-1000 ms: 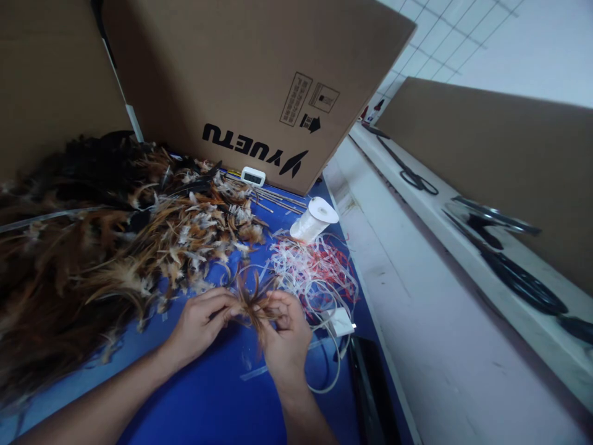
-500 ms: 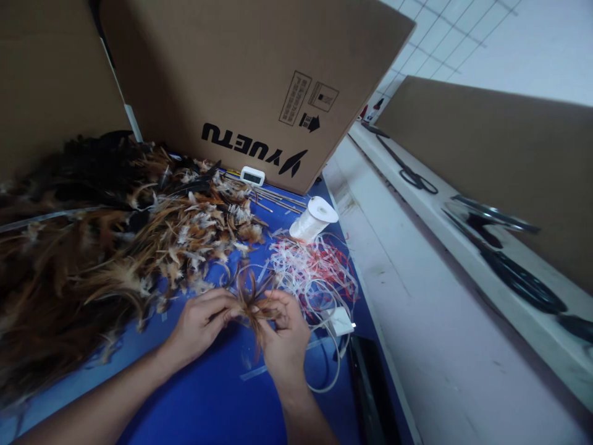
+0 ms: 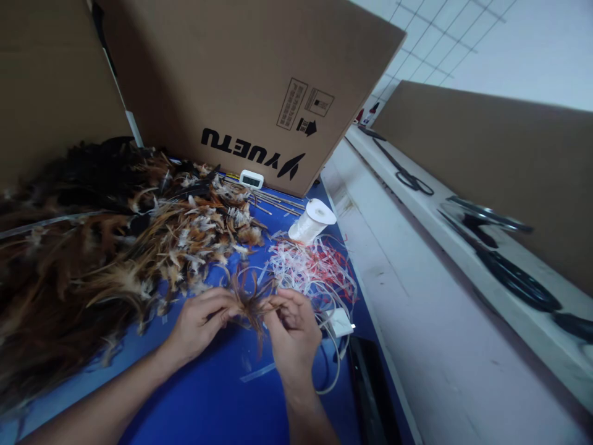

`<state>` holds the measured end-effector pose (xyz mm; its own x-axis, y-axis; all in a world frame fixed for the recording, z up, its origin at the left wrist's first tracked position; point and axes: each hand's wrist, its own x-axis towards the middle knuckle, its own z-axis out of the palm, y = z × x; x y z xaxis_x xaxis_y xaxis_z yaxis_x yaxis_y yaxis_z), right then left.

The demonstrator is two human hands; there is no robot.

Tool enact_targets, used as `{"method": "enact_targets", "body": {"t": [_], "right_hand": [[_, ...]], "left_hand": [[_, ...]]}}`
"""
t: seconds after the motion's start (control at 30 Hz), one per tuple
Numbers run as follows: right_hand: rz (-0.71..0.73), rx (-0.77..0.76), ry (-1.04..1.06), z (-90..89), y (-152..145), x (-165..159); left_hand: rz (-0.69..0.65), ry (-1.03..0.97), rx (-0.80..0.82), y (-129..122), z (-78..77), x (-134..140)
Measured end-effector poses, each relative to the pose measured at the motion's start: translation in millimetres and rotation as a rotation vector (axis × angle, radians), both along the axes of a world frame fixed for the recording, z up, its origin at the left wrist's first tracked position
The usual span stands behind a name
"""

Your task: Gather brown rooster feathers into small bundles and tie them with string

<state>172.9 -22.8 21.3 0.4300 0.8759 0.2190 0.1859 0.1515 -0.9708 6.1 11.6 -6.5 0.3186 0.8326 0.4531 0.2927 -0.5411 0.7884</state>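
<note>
Between my two hands a small bunch of brown feathers fans out above the blue table. My left hand pinches the bunch at its left side, fingertips pressed together. From the right, my right hand is closed with thumb and forefinger on the tips at the bunch's right side. A large heap of brown, black and cream feathers spreads to the left of my left hand. Just beyond my right hand lies a tangle of white and red strips.
A white spool stands behind the strips, near thin sticks and a small white digital display. A white charger with its cable lies at right. A big cardboard box closes off the back. Scissors rest on the right ledge.
My right hand has shifted a little to the right, away from my left hand, still pinching at the feathers. My left hand stays almost in place.
</note>
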Motion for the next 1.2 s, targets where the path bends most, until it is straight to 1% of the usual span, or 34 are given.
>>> {"method": "enact_targets", "body": {"t": [0.07,0.2,0.33,0.57,0.67,0.73,0.83,0.97,1.1,1.2], "right_hand": [[-0.047,0.038,0.000,2.0,1.1,5.0],[-0.102,0.106,0.100,8.6,3.8,14.7],[-0.103,0.134,0.165,13.0,6.0,19.5],[-0.100,0.144,0.182,13.0,6.5,20.9],[-0.135,0.155,0.181,13.8,7.1,23.8],[-0.144,0.132,0.167,14.0,7.9,25.8],[-0.094,0.056,0.143,12.5,9.1,27.5],[-0.007,-0.084,0.036,7.2,9.4,27.6],[0.088,-0.118,-0.122,3.9,9.2,29.2],[0.223,-0.110,-0.341,6.9,9.1,30.2]], "left_hand": [[-0.002,0.004,-0.001,0.3,-0.2,-0.5],[-0.005,-0.025,0.043,1.7,0.1,-0.9],[-0.022,-0.036,0.034,2.5,-1.6,-1.4],[-0.040,-0.059,-0.024,2.5,-5.1,-2.4],[0.002,-0.071,-0.011,3.6,-4.3,-4.0],[0.053,-0.082,0.000,4.7,-3.1,-5.5],[0.116,-0.107,0.029,6.4,-0.3,-7.4],[0.144,-0.137,0.082,7.9,2.4,-8.8],[0.174,-0.152,0.089,8.8,-0.4,-10.5],[0.224,-0.148,0.067,9.4,-4.0,-12.8]]}}
